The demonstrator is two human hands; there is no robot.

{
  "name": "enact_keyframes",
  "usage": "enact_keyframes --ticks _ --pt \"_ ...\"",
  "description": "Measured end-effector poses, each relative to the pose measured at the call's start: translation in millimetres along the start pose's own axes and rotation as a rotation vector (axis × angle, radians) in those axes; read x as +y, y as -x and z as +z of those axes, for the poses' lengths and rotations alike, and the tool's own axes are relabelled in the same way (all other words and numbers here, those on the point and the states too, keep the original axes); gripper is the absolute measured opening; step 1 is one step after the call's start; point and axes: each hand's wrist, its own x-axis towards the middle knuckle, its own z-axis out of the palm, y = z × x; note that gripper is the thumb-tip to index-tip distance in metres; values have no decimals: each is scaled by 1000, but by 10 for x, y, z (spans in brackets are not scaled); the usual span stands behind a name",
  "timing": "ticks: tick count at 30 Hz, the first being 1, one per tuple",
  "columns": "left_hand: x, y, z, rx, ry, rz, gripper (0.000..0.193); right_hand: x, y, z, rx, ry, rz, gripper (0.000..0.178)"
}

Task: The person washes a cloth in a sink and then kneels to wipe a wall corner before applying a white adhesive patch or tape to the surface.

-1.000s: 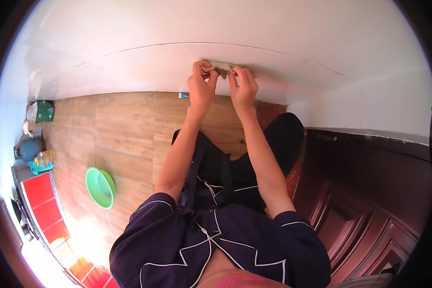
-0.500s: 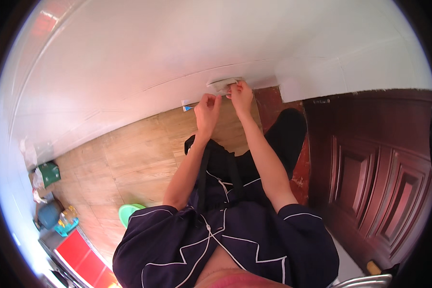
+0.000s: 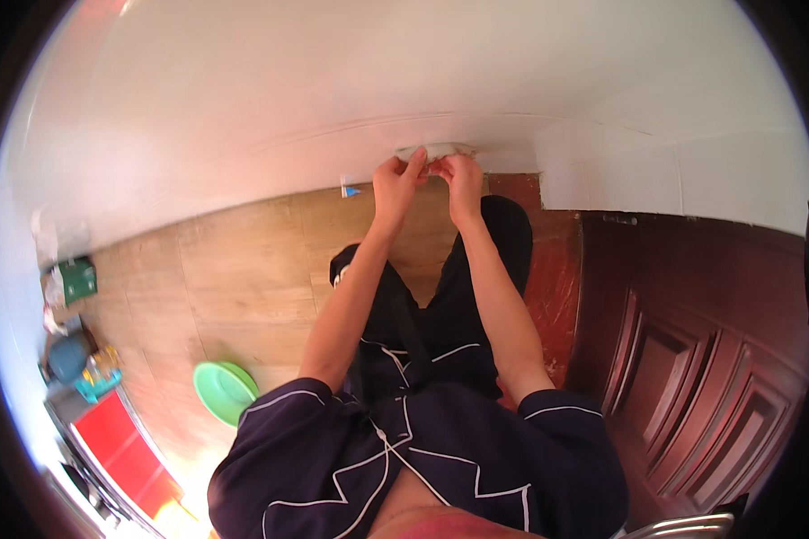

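Note:
My left hand [image 3: 395, 189] and my right hand [image 3: 463, 182] are close together at the foot of the white wall [image 3: 333, 81]. Between and just behind their fingers is a pale, crumpled, cloth-like piece [image 3: 439, 151], lying against the wall. The fingers of both hands are pinched at its near edge, and the fingertips are partly hidden. Left of the hands, a small blue-and-white item [image 3: 349, 189] lies where the wall meets the floor; its kind is too small to tell.
The wood-look floor [image 3: 243, 269] stretches left to a green basin [image 3: 226, 393]. Farther left stand a green box [image 3: 79, 279], bottles and a red-fronted unit [image 3: 126, 454]. A dark brown panelled door [image 3: 683, 359] is at right, beside a red floor strip [image 3: 553, 296].
My left hand has moved up and right to the pale piece, and its fingers now touch it beside my right hand. The view has shifted, showing more of the basin.

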Motion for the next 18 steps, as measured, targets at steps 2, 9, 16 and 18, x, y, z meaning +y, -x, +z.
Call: enact_keyframes --ticks 2,9,16,18 --pt "-64 -22 68 23 71 92 39 41 -47 -21 -51 -216 -110 25" --pt "-32 14 19 74 41 156 35 55 -27 -12 -59 50 -132 21" --pt "57 103 0 -16 -37 124 28 281 -200 -45 -106 94 -295 26" --pt "-56 13 -62 8 41 71 25 418 -269 -61 -99 112 -279 28"
